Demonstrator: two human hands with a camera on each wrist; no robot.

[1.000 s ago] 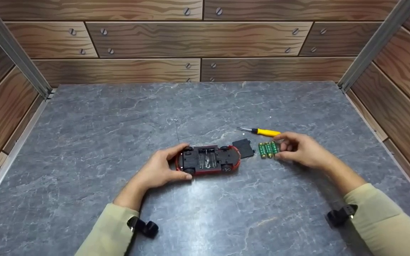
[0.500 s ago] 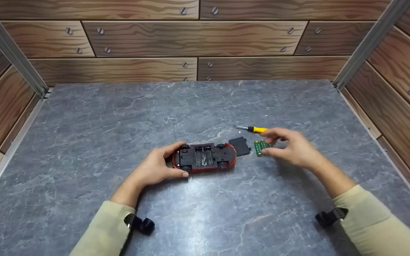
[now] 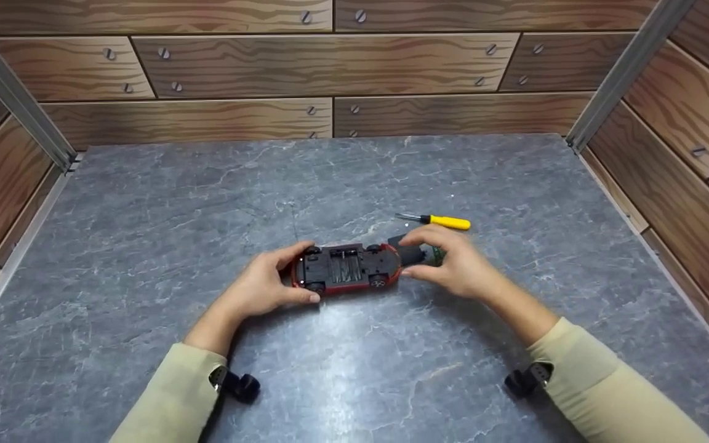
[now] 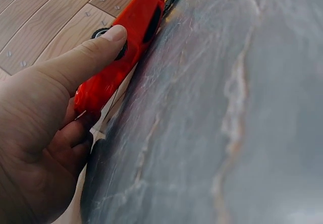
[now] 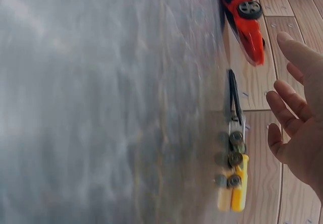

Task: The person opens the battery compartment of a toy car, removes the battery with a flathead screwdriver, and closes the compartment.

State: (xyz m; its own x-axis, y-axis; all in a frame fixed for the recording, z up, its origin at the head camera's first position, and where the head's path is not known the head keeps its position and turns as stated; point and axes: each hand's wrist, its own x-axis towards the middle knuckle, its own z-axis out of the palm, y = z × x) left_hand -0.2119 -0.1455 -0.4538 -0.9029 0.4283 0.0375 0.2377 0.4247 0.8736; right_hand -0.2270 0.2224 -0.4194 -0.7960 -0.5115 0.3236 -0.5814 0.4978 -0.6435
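Observation:
A red toy car (image 3: 322,268) lies wheels up on the grey table, its black underside showing an uncovered battery compartment (image 3: 345,266). My left hand (image 3: 259,286) grips one end of it, thumb on the near side by a wheel and fingers on the far side. Beside the other end is my right hand (image 3: 465,264), thumb and fingers spread and nothing between them in the right wrist view. Under that hand lie a black battery cover (image 3: 413,255) and several green batteries (image 3: 437,255), partly hidden in the head view. The right wrist view shows the batteries (image 5: 235,159) end on in a row.
A yellow-handled screwdriver (image 3: 450,222) lies behind the right hand. A tiny white speck (image 3: 407,225) is near its tip. Wood-patterned walls (image 3: 324,64) and metal posts (image 3: 613,71) bound the table (image 3: 207,191) at the back and sides.
My right hand has moved left from the batteries, over the battery cover to the end of the car. The left hand keeps its grip. The whole head view has shifted slightly.

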